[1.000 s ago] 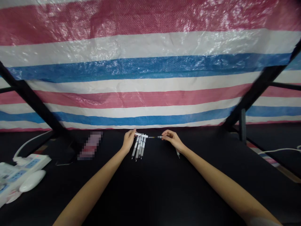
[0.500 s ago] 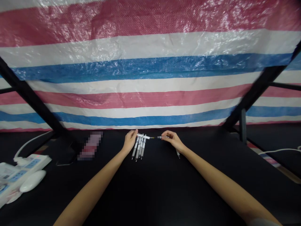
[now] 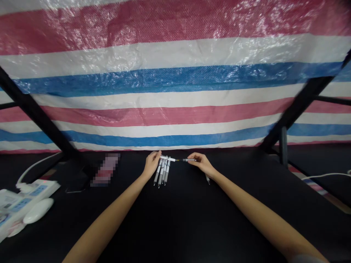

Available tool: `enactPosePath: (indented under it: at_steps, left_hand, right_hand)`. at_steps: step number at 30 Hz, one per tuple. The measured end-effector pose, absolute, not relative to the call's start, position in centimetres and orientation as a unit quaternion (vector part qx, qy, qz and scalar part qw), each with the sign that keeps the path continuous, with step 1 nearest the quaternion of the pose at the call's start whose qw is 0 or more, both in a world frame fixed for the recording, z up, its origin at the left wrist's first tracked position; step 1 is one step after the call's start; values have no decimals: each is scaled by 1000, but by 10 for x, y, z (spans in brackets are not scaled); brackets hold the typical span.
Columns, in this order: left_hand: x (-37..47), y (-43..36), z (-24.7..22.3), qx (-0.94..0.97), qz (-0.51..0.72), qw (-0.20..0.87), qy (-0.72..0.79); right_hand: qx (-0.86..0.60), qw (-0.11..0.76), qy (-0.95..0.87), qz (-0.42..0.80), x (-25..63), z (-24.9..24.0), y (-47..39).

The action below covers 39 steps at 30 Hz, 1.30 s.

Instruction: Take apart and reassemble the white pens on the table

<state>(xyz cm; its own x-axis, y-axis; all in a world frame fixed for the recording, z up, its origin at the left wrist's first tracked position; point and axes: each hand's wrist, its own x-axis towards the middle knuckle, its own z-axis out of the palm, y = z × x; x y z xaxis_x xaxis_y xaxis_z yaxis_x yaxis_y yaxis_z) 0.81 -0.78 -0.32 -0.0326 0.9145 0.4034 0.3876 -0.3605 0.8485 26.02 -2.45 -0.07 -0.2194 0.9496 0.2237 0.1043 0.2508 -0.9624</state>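
Observation:
My left hand [image 3: 152, 162] pinches a white pen barrel [image 3: 171, 159], which lies crosswise above several grey-and-white pens [image 3: 163, 171]. A thin refill [image 3: 179, 160] sticks out of the barrel's right end. Closed fingertips of my right hand [image 3: 199, 160] hold a grey pen tip section [image 3: 188, 159] around the refill's far part, apart from the barrel. Under my right wrist lies another pen [image 3: 207, 179], partly hidden.
On the black table [image 3: 175, 219] a blurred-out flat item [image 3: 106, 170] lies to the left. Further left are a white power strip [image 3: 27, 199] and a white mouse-shaped object [image 3: 38, 210]. Behind hangs a striped sheet [image 3: 175, 109] between black bars.
The grey tip section in my right hand has shifted very slightly left. My left hand and the pens beneath it look nearly unchanged.

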Motion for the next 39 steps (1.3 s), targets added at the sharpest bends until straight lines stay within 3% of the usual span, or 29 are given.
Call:
enactPosePath:
  at_steps: [13,39]
  left_hand:
    - [13,-5,-12,745,484,231,397]
    - [12,-3,-14,756,464,207,413]
  right_hand:
    - [-435,433,-667,422,261,-3,-22]
    - [-452,391,-686,414,259,1,-25]
